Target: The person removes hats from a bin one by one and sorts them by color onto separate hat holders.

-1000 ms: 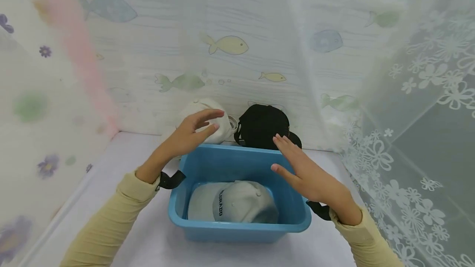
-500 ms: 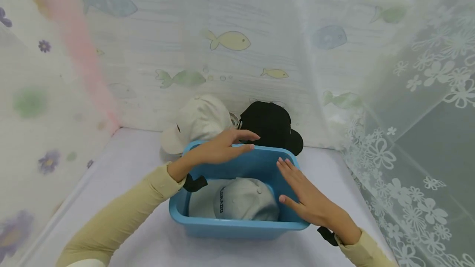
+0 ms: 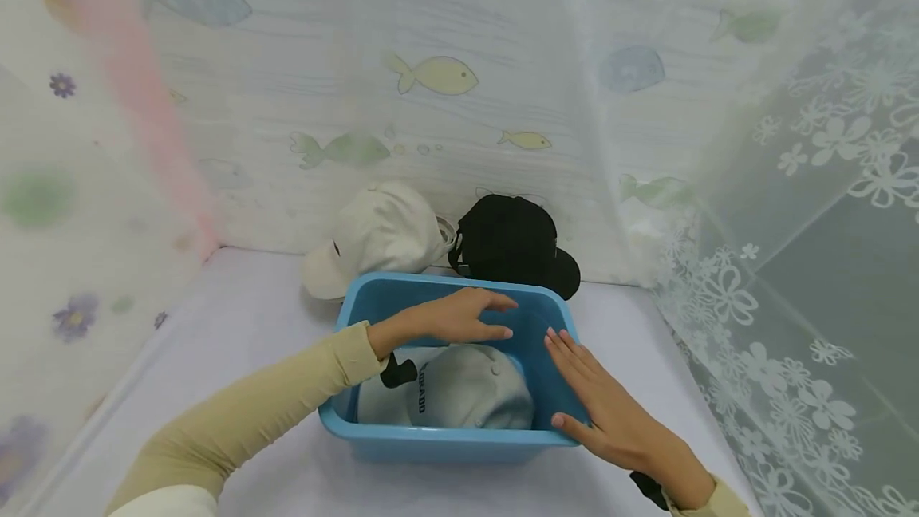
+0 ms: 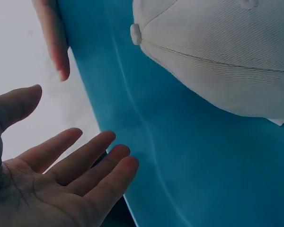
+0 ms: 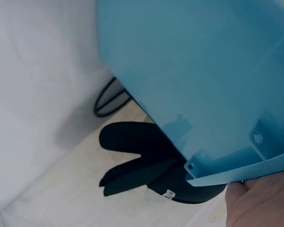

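A light grey cap point(image 3: 477, 393) with dark lettering lies in the blue plastic tub point(image 3: 459, 436), its brim toward the left. My left hand point(image 3: 467, 316) hovers over the tub, above the cap, with fingers extended and nothing held. In the left wrist view its palm point(image 4: 52, 194) faces up, apart from the cap crown point(image 4: 227, 52). My right hand point(image 3: 610, 405) lies along the tub's right rim with straight fingers. The right wrist view shows part of this hand point(image 5: 262, 203) at the rim; contact there is hard to judge.
Behind the tub a cream cap point(image 3: 391, 230) and a black cap point(image 3: 506, 242) sit side by side against the fish-print curtain point(image 3: 431, 118). White cloth point(image 3: 266, 341) covers the table. A flower-patterned sheer curtain point(image 3: 811, 325) hangs at the right.
My left hand has moved right and down from near the cream cap to over the tub. My right hand has shifted slightly down and right, along the tub's right side.
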Motion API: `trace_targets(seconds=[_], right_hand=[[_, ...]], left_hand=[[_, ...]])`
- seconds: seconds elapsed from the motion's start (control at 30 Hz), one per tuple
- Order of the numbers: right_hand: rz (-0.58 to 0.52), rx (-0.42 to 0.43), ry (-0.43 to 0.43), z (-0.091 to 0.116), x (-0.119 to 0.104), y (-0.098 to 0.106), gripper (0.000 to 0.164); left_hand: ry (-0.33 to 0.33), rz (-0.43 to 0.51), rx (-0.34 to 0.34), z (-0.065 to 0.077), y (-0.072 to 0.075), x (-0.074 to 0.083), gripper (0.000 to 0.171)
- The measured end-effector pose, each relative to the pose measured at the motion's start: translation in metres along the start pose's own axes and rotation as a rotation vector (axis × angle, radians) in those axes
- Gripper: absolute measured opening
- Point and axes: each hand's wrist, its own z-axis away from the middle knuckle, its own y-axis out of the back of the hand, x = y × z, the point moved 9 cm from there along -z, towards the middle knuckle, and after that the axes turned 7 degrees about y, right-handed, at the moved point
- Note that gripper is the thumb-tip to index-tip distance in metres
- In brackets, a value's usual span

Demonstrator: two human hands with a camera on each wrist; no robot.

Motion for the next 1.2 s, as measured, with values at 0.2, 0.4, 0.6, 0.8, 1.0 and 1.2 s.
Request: trace_targets(seconds=[0.2, 0.4, 0.6, 0.8, 1.0, 1.2], right_hand=[[0.046, 0.015, 0.008, 0.003, -0.001, -0.001, 0.086], [0.042, 0.019, -0.005, 0.007, 0.002, -0.003, 0.085], [0.046, 0.028, -0.009, 0.006, 0.003, -0.002, 0.085], [0.029, 0.027, -0.011, 0.003, 0.0, -0.002, 0.085], [0.021, 0.031, -0.022, 0.003, 0.001, -0.001, 0.085], [0.003, 0.043, -0.036, 0.002, 0.003, -0.002, 0.085]], left_hand=[[0.03, -0.036, -0.065, -0.006, -0.018, -0.01, 0.054], [0.102, -0.043, -0.137, -0.006, -0.037, -0.022, 0.055], [0.146, -0.085, -0.153, -0.008, -0.052, -0.035, 0.052], [0.168, -0.155, -0.183, -0.007, -0.066, -0.045, 0.055], [0.174, -0.222, -0.214, -0.002, -0.073, -0.045, 0.072], [0.14, -0.237, -0.222, -0.002, -0.079, -0.044, 0.062]])
